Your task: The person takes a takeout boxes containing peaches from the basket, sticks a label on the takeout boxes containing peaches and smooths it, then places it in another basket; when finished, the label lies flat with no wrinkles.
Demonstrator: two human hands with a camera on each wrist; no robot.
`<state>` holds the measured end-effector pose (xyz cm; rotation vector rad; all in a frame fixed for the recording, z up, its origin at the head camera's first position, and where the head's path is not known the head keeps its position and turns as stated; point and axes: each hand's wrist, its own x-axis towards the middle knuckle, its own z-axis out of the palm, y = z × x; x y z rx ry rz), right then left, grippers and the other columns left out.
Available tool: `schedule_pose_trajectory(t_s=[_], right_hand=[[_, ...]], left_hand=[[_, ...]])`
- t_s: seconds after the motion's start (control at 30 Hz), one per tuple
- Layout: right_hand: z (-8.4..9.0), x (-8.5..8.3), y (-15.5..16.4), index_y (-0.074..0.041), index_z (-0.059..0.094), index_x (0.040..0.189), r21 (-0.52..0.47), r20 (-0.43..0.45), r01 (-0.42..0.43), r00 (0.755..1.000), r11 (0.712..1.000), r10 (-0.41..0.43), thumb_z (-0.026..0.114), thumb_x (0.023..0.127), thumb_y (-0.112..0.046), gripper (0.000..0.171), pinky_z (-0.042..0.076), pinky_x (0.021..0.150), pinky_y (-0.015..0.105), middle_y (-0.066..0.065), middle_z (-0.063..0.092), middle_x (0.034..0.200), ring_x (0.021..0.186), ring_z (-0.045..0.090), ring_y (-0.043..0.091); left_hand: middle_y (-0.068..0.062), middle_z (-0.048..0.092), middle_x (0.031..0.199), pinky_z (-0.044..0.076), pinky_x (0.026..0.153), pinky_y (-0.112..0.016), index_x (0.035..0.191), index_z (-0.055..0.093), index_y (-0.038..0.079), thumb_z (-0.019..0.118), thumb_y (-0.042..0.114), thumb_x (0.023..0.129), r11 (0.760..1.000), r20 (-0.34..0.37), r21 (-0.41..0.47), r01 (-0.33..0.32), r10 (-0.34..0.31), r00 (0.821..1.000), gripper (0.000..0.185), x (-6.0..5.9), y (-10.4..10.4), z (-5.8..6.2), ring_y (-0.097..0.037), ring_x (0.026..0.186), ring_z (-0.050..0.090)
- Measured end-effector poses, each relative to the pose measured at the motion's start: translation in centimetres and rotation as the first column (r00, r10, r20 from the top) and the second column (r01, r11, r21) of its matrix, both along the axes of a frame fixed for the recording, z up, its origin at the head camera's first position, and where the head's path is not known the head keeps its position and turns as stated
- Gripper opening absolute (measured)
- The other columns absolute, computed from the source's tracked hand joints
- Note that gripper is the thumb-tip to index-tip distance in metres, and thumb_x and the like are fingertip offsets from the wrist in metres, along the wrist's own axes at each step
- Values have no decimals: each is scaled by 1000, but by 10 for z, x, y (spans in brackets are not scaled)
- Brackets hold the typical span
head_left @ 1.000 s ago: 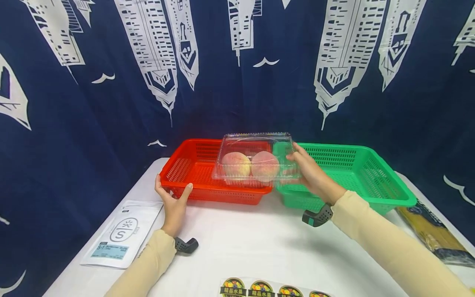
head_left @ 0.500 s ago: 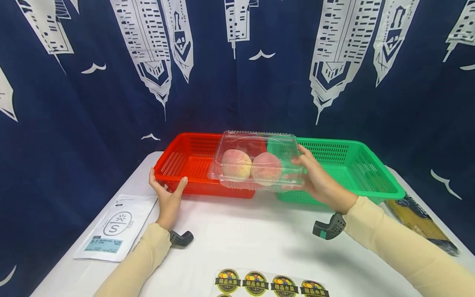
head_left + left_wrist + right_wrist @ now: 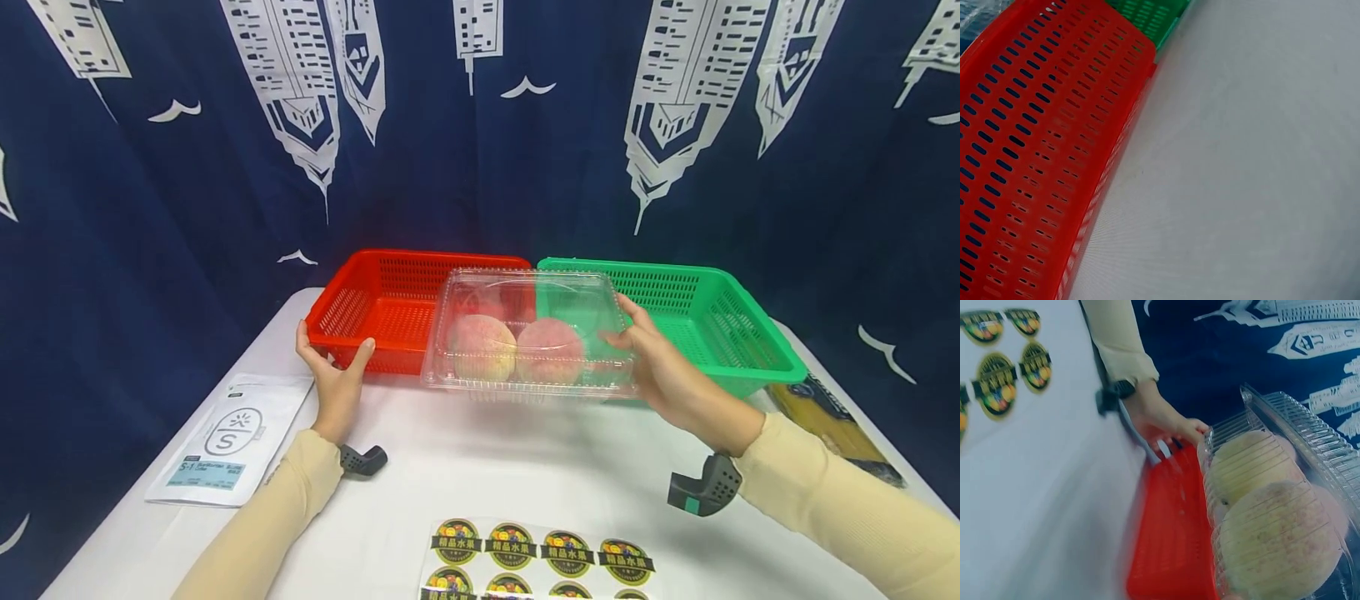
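Observation:
My right hand [image 3: 667, 371] grips the right end of a clear plastic clamshell box [image 3: 592, 300], lid down, in the air in front of the two baskets. Two peaches [image 3: 483, 348] sit side by side inside it; the right wrist view shows a peach [image 3: 1279, 540] close up through the ribbed wall. My left hand [image 3: 337, 387] grips the front left corner of a red plastic basket [image 3: 367, 292], thumb over its near side. The left wrist view shows the slotted underside of the red basket [image 3: 1041, 144] tilted up off the white table.
A green basket [image 3: 738, 325] stands to the right, against the red one. A white pouch [image 3: 232, 437] lies at the left. A sheet of round fruit stickers [image 3: 540, 562] is at the near edge. A brown package [image 3: 832, 425] lies at the far right.
My right hand has brought the box of peaches nearer to me and slightly right, away from above the red basket. My left hand keeps its grip on the basket. The head view has tilted down.

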<state>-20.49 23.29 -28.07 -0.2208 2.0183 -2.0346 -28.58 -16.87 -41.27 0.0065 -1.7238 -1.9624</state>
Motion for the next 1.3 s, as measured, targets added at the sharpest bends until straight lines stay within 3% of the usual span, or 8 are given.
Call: schedule_pose_trajectory(t_s=[0.37, 0.5, 0.57, 0.67, 0.8, 0.93, 1.0, 1.3], right_hand=[[-16, 30, 13, -36, -18, 171, 4, 31, -11, 999, 1000, 11, 40, 102, -16, 93, 16, 117, 86, 30, -4, 177, 161, 8, 55], [-22, 37, 19, -37, -15, 171, 17, 31, 4, 999, 1000, -4, 39, 102, -15, 91, 22, 115, 86, 33, 7, 175, 157, 26, 52], [-25, 41, 23, -38, -13, 171, 36, 25, 4, 1000, 999, -5, 40, 103, -16, 89, 28, 113, 83, 32, 11, 175, 150, 42, 40], [-29, 46, 29, -40, -11, 172, 55, 11, 4, 1000, 998, -5, 40, 105, -17, 86, 42, 108, 68, 29, 17, 174, 131, 59, 20], [-37, 55, 35, -40, -5, 171, 40, 15, 13, 1000, 999, -13, 39, 105, -17, 82, 54, 98, 52, 11, 42, 163, 120, 67, 14], [-47, 65, 38, -38, -2, 169, 14, 24, 12, 1000, 1000, -13, 39, 103, -15, 81, 57, 95, 48, -9, 57, 145, 120, 69, 17], [-52, 69, 38, -37, -2, 168, 4, 32, 10, 999, 1000, -10, 39, 102, -14, 81, 58, 95, 47, -7, 56, 145, 120, 70, 17], [-76, 79, 38, -38, -5, 167, -30, 89, -14, 996, 999, 17, 40, 99, -13, 86, 56, 99, 50, 23, 30, 168, 120, 70, 18]], left_hand=[[-2, 13, 176, 25, 131, -40, 171, -2, 25, 77, 16, 97, 1000, -5, 23, 5, -5, 1000, 108, -2, 0, 1, -26, 159, 21], [-3, 11, 176, 24, 131, -38, 171, -2, 24, 78, 17, 96, 1000, -12, 23, 8, -8, 1000, 109, -3, 0, 2, -26, 159, 20], [-2, 10, 176, 22, 131, -36, 171, -2, 24, 78, 18, 97, 1000, -17, 17, 5, -4, 1000, 109, -3, -1, 3, -25, 160, 19], [-2, 10, 176, 21, 131, -35, 170, -1, 23, 77, 18, 97, 1000, -23, 8, 3, -3, 1000, 108, -4, -1, 3, -25, 160, 18], [-3, 10, 176, 21, 131, -34, 170, -2, 22, 77, 17, 97, 1000, -22, 7, 9, -9, 1000, 108, -2, -1, 3, -25, 160, 19], [-3, 12, 175, 23, 130, -35, 171, -2, 23, 76, 16, 97, 1000, -15, 18, 14, -13, 1000, 108, -2, 0, 3, -26, 160, 20], [-3, 13, 175, 25, 130, -36, 171, -2, 24, 77, 16, 98, 999, -10, 29, 16, -15, 1000, 107, -2, 0, 4, -27, 159, 21], [0, 15, 174, 31, 129, -37, 171, 2, 28, 76, 18, 99, 999, 12, 41, 25, -25, 1000, 104, -3, -2, 4, -23, 157, 24]])
